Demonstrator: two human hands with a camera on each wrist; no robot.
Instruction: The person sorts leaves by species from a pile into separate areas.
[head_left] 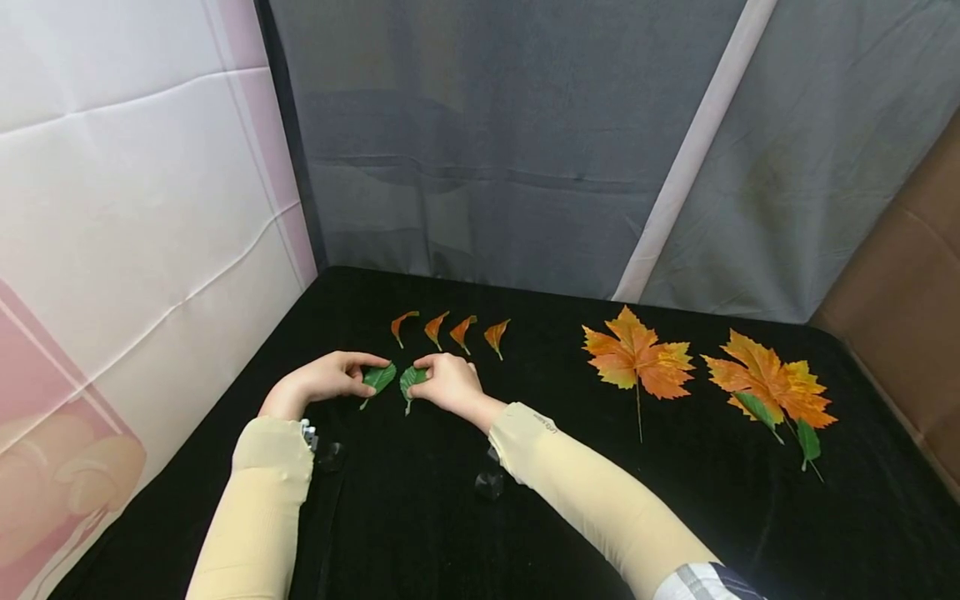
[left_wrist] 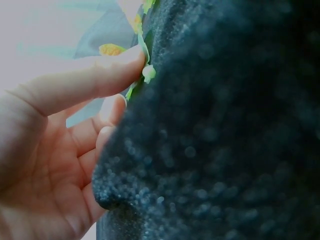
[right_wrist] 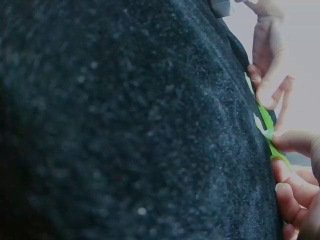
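One black cloth [head_left: 420,533] covered the table from the near side to the back, its nap looking fuzzy and speckled in both wrist views. A white and pink sheet [head_left: 150,183] hung along the left, a brown panel [head_left: 915,225] stood on the right, and a grey curtain [head_left: 480,167] closed off the back, crossed by one pale, slanting strip [head_left: 693,150].

Two cream sleeves [head_left: 247,533] reached in from the near side, the right one ending in a checked cloth [head_left: 697,583] at the bottom of the head view. Two green leaves lay at the right, one [head_left: 757,409] overlapping a big orange leaf, the other [head_left: 807,442] at that leaf's lower edge. Two more were in the hands, just apart: the left hand [head_left: 327,382] pinched one green leaf [head_left: 380,377] between thumb and finger, and the right hand [head_left: 450,383] pinched another green leaf [head_left: 409,382] the same way, both stems pointing nearward. Two big orange leaves [head_left: 637,354] lay side by side on the right. Farthest, beyond the hands, four small orange leaves [head_left: 462,332] made a row.
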